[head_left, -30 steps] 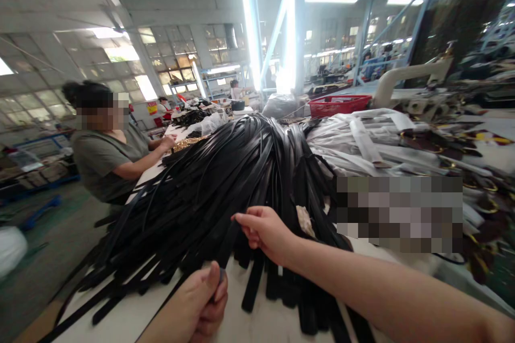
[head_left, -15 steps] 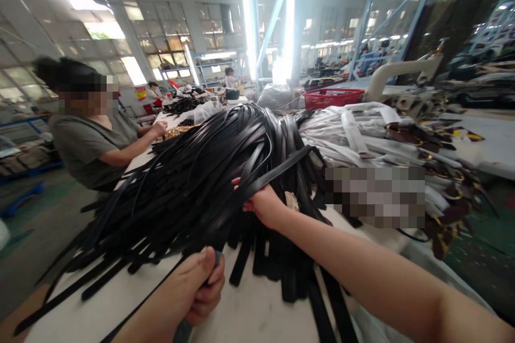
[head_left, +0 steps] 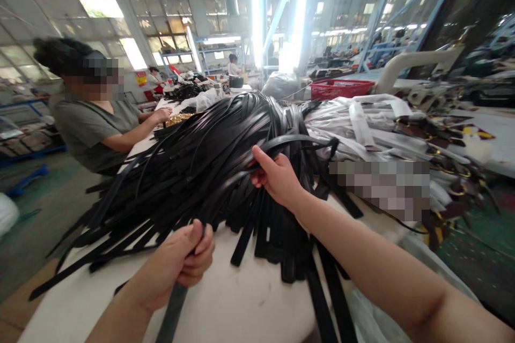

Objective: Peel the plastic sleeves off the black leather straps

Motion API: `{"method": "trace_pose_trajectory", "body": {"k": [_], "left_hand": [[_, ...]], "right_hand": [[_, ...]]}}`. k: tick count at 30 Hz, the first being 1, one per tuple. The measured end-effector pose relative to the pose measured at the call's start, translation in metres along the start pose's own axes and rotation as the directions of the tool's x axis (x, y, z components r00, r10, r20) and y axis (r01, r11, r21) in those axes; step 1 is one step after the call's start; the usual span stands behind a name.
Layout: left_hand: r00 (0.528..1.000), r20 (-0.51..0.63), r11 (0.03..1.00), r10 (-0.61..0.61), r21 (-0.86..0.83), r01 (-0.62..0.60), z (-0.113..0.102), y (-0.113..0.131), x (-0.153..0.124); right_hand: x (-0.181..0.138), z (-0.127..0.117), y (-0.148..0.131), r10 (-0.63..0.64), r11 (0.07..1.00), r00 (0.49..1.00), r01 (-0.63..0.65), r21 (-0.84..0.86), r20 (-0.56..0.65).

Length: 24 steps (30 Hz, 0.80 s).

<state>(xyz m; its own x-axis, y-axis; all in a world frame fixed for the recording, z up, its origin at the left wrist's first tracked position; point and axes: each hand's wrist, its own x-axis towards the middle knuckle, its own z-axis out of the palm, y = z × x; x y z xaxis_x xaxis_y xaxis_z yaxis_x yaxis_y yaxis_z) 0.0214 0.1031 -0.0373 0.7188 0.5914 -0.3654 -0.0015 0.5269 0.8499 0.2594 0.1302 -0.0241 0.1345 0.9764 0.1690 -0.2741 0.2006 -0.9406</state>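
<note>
A large heap of long black straps (head_left: 201,150), leather-like in look, lies across the pale table (head_left: 249,305). My left hand (head_left: 191,254), near the front, is closed around one black strap (head_left: 173,308), whose end hangs below the fist. Over the heap, my right hand (head_left: 277,177) pinches a black strap between thumb and fingers, the thumb pointing up along it. This strap arcs off to the right over the pile and seems to run down toward my left hand; whether it is one piece I cannot fully tell.
Right of the heap lie white-wrapped straps (head_left: 341,123) with brown ends and gold-coloured fittings. A red basket (head_left: 341,89) and a beige machine arm (head_left: 396,67) stand behind. At left, a co-worker in a grey top (head_left: 90,128) handles something by gold-coloured pieces (head_left: 181,117).
My right hand has risen and shifted slightly right, lifting the strap. My left hand has moved a little left and up, with more strap showing below it. The view has tilted down.
</note>
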Motion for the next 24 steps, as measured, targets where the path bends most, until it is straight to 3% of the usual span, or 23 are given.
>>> {"method": "trace_pose_trajectory", "body": {"k": [2,5,8,11,17,19,21,24], "left_hand": [[0.993,0.064,0.994,-0.102,0.058,0.098,0.007,-0.006,-0.001],[0.994,0.012,0.990,-0.110,0.095,0.108,0.013,-0.009,0.000],[0.998,-0.054,0.996,-0.038,0.077,0.042,0.015,-0.007,0.002],[0.996,-0.083,0.999,-0.013,0.040,0.016,0.016,-0.008,0.004],[0.985,-0.032,0.985,-0.169,-0.049,0.168,0.014,-0.022,0.013],[0.981,-0.049,0.981,-0.187,-0.060,0.185,0.012,-0.024,0.014],[0.983,-0.057,0.982,-0.175,-0.078,0.171,0.011,-0.021,0.013],[0.988,-0.030,0.984,-0.152,-0.103,0.149,0.011,-0.016,0.011]], "right_hand": [[0.004,-0.003,0.005,-0.035,0.985,0.998,0.027,-0.172,-0.043],[0.006,-0.004,0.012,0.100,0.940,0.993,-0.074,-0.333,0.059],[0.001,0.001,0.014,0.134,0.942,0.980,-0.079,-0.327,0.149],[-0.010,0.009,0.015,0.086,0.955,0.959,-0.002,-0.296,0.271],[-0.039,0.027,0.030,0.114,0.952,0.832,0.065,-0.300,0.543],[-0.042,0.030,0.034,0.128,0.961,0.801,0.046,-0.273,0.586],[-0.036,0.029,0.033,0.113,0.975,0.859,0.000,-0.221,0.499],[-0.021,0.022,0.030,0.060,0.994,0.972,-0.037,-0.105,0.226]]}}
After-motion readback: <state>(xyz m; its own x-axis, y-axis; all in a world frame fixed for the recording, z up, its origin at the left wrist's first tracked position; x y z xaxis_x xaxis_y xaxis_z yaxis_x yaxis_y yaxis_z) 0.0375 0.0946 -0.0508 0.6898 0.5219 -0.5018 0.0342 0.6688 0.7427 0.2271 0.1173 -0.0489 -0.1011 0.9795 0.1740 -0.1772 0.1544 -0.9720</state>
